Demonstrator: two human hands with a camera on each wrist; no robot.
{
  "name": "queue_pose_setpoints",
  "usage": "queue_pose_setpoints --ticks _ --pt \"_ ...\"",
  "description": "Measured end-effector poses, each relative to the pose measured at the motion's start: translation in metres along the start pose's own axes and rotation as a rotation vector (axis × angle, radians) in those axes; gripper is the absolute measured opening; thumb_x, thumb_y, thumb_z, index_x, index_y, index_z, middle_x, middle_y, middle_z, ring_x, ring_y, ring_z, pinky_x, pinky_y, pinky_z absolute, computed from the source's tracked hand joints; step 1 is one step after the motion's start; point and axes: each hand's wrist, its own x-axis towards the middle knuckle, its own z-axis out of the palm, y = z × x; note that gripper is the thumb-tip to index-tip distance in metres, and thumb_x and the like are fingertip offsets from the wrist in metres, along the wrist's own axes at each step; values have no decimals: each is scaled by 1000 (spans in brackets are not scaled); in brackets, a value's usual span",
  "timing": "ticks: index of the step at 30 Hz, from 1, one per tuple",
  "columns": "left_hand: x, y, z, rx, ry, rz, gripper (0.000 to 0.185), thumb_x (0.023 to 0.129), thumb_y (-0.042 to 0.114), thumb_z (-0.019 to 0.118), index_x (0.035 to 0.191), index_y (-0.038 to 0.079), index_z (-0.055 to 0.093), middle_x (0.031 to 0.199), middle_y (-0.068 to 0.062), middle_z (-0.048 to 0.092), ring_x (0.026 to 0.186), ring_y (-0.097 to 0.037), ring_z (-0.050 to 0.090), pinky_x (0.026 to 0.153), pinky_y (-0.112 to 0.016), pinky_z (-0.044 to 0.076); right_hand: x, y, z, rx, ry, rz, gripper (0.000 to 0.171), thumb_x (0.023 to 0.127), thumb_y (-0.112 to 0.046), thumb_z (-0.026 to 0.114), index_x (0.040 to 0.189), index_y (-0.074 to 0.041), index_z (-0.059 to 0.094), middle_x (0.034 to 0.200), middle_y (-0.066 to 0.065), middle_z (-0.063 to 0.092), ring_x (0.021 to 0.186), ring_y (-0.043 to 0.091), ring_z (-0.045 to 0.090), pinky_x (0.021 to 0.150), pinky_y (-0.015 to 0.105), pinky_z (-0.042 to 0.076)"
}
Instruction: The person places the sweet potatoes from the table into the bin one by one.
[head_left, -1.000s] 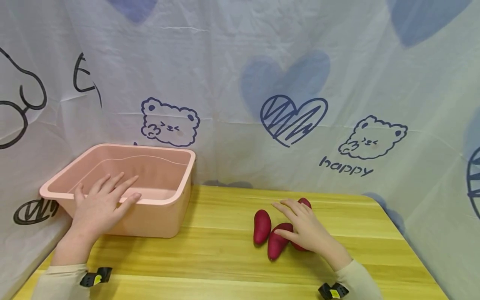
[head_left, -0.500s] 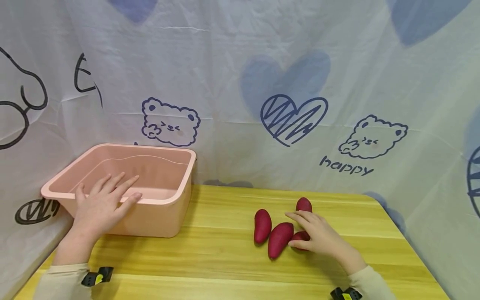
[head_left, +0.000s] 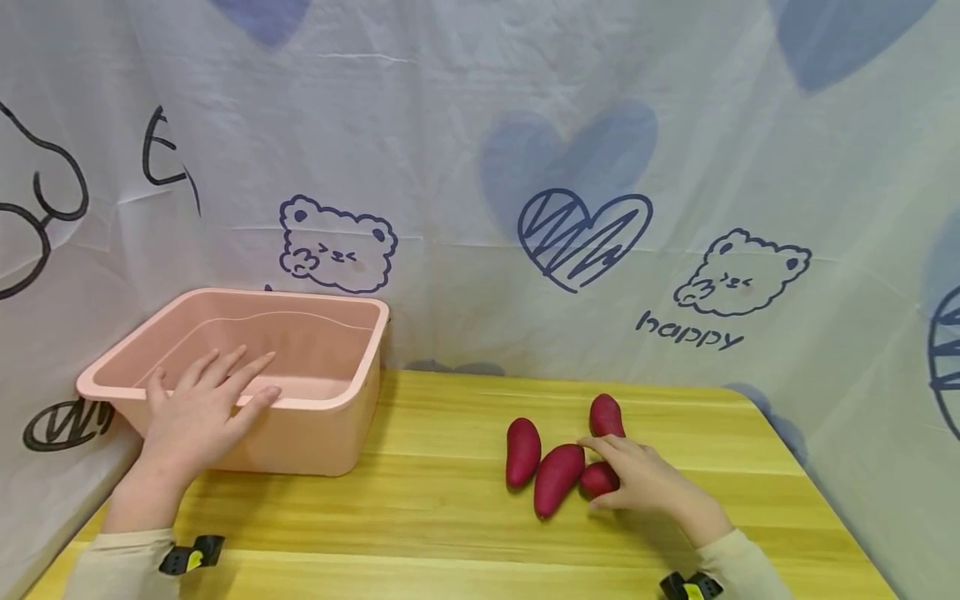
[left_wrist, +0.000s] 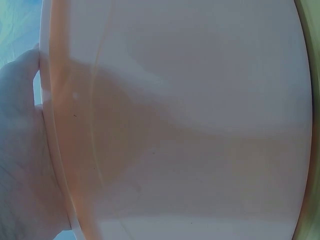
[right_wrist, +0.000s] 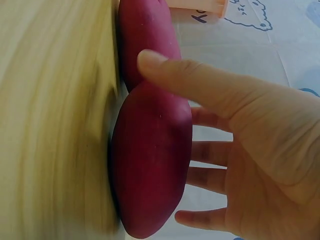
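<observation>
Crimson sweet potato (head_left: 597, 480) sits under the right hand (head_left: 651, 487), whose fingers curl round it on the yellow wooden desk (head_left: 442, 517). Just beside it lie three more sweet potatoes (head_left: 557, 477), touching or nearly so. Bare desk stretches between them and the pink plastic tub (head_left: 330, 417). With fingers straight and slightly spread, the left hand (head_left: 197, 410) rests flat over the tub's near rim.

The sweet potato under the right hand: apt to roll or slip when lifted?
The sweet potato looks rounded and tapered, so it may roll on the table. Its smooth skin could slip. The right hand spans it, so it probably lifts easily.
</observation>
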Motion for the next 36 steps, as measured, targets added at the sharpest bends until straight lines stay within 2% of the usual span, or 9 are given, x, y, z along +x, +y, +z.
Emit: queue_pose_setpoints --ticks 10,19,22,26,30,36 --pt "0 0 -1 -4 1 0 60 98 58 40 148 26 41 153 -18 38 136 -48 29 105 -79 -1 0 -1 -5 -6 -72 81 75 64 -30 90 128 -12 56 123 9 62 111 27 61 94 59 44" --pt "-1 0 -1 -8 6 2 59 98 58 41 147 26 42 152 -19 39 136 -47 29 105 -79 -2 -2 0 -5 -13 -102 85 73 65 -16 88 130 -12 55 120 10 61 107 29 62 92 60 45" --pt "-1 0 -1 -12 7 3 59 98 57 41 148 27 41 152 -18 39 136 -47 29 105 -79 -2 -2 0 -4 -10 -115 102 72 66 -13 87 130 -13 55 122 11 61 106 29 62 92 58 47" --pt "-1 -1 0 -12 10 6 58 98 57 42 148 27 41 152 -18 39 137 -47 29 105 -78 -2 -2 1 -4 -4 -129 124 73 66 -12 87 131 -12 55 130 19 60 115 35 61 94 58 47" --pt "-1 -1 0 -12 15 10 58 98 56 42 148 27 41 152 -18 39 137 -47 29 106 -78 -2 -2 2 -4 -10 -118 130 72 66 -13 87 131 -11 55 132 22 59 118 37 60 96 57 47" --pt "0 -1 1 -10 18 11 58 98 57 42 148 27 41 152 -18 40 136 -47 30 105 -78 -1 -1 1 -7 -21 -64 112 68 66 -12 87 127 -11 56 123 14 64 102 29 65 91 49 52"
